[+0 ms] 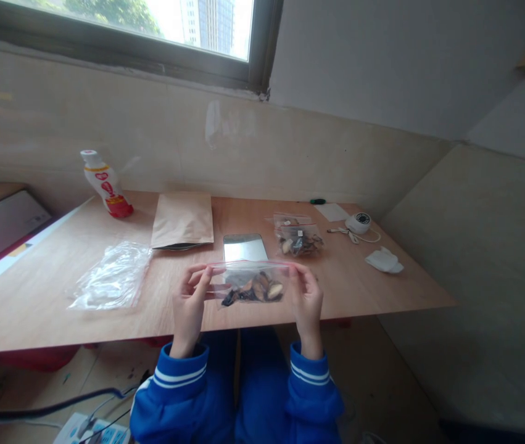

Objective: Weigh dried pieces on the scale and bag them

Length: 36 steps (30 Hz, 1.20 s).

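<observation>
My left hand (190,305) and my right hand (306,302) hold a clear zip-top plastic bag (253,283) by its top corners, just above the table's front edge. Its red-striped seal runs along the top, and dried brown slices, perhaps mushroom, lie in its lower part. Behind my right hand lies a second zip bag of similar slices (298,237). A smartphone (245,248) lies face up just behind the held bag, partly hidden by it. Left of my left hand is a crumpled zip bag (111,275) with no slices visible in it.
The plywood table (58,296) also bears a kraft paper pouch (182,220), a plastic drink bottle (106,185) lying tilted, a white dome camera (358,222) with its cable, a white cloth (385,260), a paper sheet (331,211) and a green pen-like item (318,201). A wall rises behind.
</observation>
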{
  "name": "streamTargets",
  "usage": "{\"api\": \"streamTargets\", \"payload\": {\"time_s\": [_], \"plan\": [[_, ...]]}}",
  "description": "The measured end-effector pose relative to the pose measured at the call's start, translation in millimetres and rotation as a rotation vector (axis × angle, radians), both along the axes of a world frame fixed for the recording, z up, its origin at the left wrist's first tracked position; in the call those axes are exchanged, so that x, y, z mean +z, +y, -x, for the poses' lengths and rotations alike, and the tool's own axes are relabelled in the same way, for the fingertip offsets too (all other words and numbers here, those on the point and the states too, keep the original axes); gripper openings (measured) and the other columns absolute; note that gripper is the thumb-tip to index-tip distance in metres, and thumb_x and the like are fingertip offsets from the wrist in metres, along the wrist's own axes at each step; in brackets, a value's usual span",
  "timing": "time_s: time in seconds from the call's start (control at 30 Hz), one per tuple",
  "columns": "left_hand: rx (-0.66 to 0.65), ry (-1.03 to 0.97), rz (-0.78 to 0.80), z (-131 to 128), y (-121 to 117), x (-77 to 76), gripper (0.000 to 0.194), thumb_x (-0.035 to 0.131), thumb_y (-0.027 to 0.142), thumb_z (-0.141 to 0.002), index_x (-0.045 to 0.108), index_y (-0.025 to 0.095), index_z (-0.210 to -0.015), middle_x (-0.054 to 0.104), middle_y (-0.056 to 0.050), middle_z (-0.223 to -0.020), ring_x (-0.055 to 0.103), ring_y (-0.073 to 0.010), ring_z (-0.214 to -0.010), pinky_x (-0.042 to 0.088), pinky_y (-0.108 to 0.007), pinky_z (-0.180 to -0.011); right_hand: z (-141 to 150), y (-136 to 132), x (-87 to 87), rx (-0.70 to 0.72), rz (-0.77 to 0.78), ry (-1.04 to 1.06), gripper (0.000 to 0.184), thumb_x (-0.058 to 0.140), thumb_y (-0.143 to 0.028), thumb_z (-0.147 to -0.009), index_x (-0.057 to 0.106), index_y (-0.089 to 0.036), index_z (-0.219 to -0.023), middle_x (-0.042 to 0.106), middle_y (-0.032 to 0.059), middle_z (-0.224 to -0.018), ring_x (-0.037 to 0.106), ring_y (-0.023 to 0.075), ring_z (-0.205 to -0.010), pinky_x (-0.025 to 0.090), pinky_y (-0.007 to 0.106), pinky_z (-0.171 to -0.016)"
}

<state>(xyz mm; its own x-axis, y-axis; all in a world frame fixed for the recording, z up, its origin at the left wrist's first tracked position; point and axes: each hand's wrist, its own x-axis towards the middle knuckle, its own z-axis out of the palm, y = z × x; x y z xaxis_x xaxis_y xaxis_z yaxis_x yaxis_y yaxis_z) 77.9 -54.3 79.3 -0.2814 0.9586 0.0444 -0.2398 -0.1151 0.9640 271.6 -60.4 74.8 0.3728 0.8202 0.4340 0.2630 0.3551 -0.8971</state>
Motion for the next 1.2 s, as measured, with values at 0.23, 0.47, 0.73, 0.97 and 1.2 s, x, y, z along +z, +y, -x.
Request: {"api": "streamTargets", "payload": {"time_s": [0.23,0.47,0.73,0.97,1.2], "plan": [[-0.002,0.055,-0.058,4,-2,0.7,0.028,0.064,0.043,-0.080,0.057,0.017,-0.088,0.073,-0.004,-0.084,0.068,-0.0175,-0.055,0.055,-0.026,-0.047,3,-1,-2.5,-0.048,-0.019,0.006,0.016,0.060,-0.033,-0.086,0.066,-0.020,-0.083,0.071,0.0016,-0.079,0.067,0.0162,-0.075,0.053,0.026,-0.069],[0.034,0.119,-0.105,6,-5,-0.9,0.024,0.064,0.040,-0.081,0.055,0.018,-0.086,0.071,-0.003,-0.083,0.067,-0.0145,-0.054,0.051,-0.023,-0.047,6,-2,-0.9,-0.056,-0.048,0.016,0.014,0.060,-0.031,-0.086,0.066,-0.019,-0.082,0.072,0.0021,-0.078,0.068,0.0166,-0.076,0.053,0.027,-0.070],[0.028,0.135,-0.131,4,-2,-0.8,0.024,0.061,0.040,-0.083,0.054,0.017,-0.082,0.066,-0.001,-0.076,0.065,-0.0133,-0.056,0.045,-0.021,-0.047,10,-1,0.0,-0.021,0.006,0.106,0.019,0.058,-0.037,-0.086,0.062,-0.019,-0.083,0.072,0.0030,-0.076,0.069,0.0173,-0.069,0.056,0.029,-0.066],[0.114,0.045,-0.108,-4,1,-3.9,0.027,0.056,0.045,-0.085,0.054,0.018,-0.082,0.060,0.001,-0.072,0.057,-0.0088,-0.057,0.045,-0.019,-0.052,18,6,-3.4,0.177,0.138,0.181,0.025,0.053,-0.045,-0.088,0.059,-0.021,-0.091,0.074,0.0056,-0.083,0.071,0.0207,-0.077,0.058,0.034,-0.073],[0.146,0.180,-0.126,0,0,-4.6,0.028,0.061,0.045,-0.083,0.056,0.018,-0.079,0.061,0.002,-0.064,0.057,-0.0087,-0.055,0.047,-0.020,-0.057,21,7,-2.2,0.278,0.131,0.187,0.024,0.059,-0.042,-0.086,0.058,-0.021,-0.096,0.074,0.0052,-0.087,0.071,0.0206,-0.085,0.056,0.034,-0.080]]}}
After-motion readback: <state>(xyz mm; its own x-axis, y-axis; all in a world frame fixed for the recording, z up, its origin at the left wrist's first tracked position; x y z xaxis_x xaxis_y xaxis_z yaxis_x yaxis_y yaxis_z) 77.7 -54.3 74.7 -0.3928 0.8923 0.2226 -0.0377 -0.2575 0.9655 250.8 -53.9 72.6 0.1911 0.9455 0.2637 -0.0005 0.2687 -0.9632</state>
